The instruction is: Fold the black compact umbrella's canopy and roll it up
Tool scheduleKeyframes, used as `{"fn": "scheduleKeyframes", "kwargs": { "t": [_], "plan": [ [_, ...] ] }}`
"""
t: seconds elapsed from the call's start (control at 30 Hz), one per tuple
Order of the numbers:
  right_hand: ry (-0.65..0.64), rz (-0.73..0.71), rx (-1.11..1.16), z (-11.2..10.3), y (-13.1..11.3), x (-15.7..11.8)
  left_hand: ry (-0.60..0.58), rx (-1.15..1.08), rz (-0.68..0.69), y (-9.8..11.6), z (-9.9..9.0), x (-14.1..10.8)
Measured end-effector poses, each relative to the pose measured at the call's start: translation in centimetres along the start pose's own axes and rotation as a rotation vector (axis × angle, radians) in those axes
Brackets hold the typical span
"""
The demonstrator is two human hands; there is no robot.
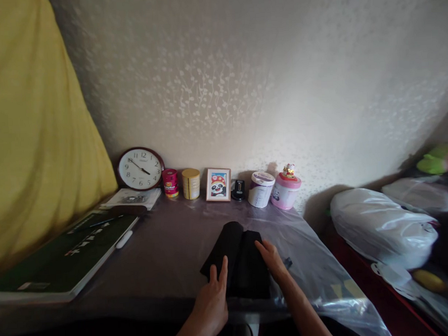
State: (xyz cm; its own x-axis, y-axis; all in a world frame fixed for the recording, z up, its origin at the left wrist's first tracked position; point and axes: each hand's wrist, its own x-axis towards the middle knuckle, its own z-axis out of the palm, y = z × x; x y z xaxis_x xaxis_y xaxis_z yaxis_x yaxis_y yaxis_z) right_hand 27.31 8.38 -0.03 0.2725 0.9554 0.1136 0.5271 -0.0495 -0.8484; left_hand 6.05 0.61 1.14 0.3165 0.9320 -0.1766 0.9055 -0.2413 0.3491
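A black item that looks like folded cloth [250, 266] lies near the front edge of the table, in two side-by-side parts; its exact kind cannot be told. My left hand [212, 304] rests at its near left side, two fingers stretched out and spread against the dark surface. On the other side, my right hand [272, 261] has its fingertips closed on the right edge of the upper part. The undersides of both hands are hidden. A small dark thing [287, 263] shows just past my right wrist, too blurred to name.
Along the wall stand a clock [141, 167], a pink tin [170, 183], a yellow can [191, 183], a picture frame [218, 184] and two tubs [261, 190]. A large green book [64, 249] lies left, beside a white marker [123, 239]. White plastic bags [382, 225] sit right.
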Motion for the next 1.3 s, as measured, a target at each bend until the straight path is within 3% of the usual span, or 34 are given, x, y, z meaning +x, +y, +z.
{"fn": "scheduleKeyframes", "kwargs": {
  "t": [0.13,0.27,0.43,0.73,0.9,1.03,1.17,1.3],
  "plan": [
    [-0.058,-0.034,0.218,0.6,-1.6,0.3,0.003,0.025,0.002,0.2,0.3,0.2],
    [-0.062,-0.057,0.279,2.2,-3.9,1.3,-0.007,0.047,-0.027,0.5,0.4,0.4],
    [-0.029,-0.089,0.276,5.0,-5.0,2.4,-0.029,0.036,-0.016,0.5,-0.1,0.2],
    [0.001,0.014,0.084,8.8,-5.8,2.7,-0.024,-0.006,0.039,-0.6,0.1,0.4],
    [-0.096,-0.013,-0.095,9.5,-5.5,2.9,0.036,-0.033,0.045,-1.3,0.5,0.1],
    [-0.209,-0.043,-0.101,9.5,-5.6,2.8,0.119,0.046,0.009,-1.6,0.3,-1.3],
    [-0.268,-0.14,-0.115,9.2,-6.3,2.1,0.235,0.171,0.079,-0.9,-0.1,-2.3],
    [-0.307,-0.197,-0.177,8.9,-6.9,1.4,0.284,0.238,0.13,0.2,-0.3,-1.8]
  ]
}}
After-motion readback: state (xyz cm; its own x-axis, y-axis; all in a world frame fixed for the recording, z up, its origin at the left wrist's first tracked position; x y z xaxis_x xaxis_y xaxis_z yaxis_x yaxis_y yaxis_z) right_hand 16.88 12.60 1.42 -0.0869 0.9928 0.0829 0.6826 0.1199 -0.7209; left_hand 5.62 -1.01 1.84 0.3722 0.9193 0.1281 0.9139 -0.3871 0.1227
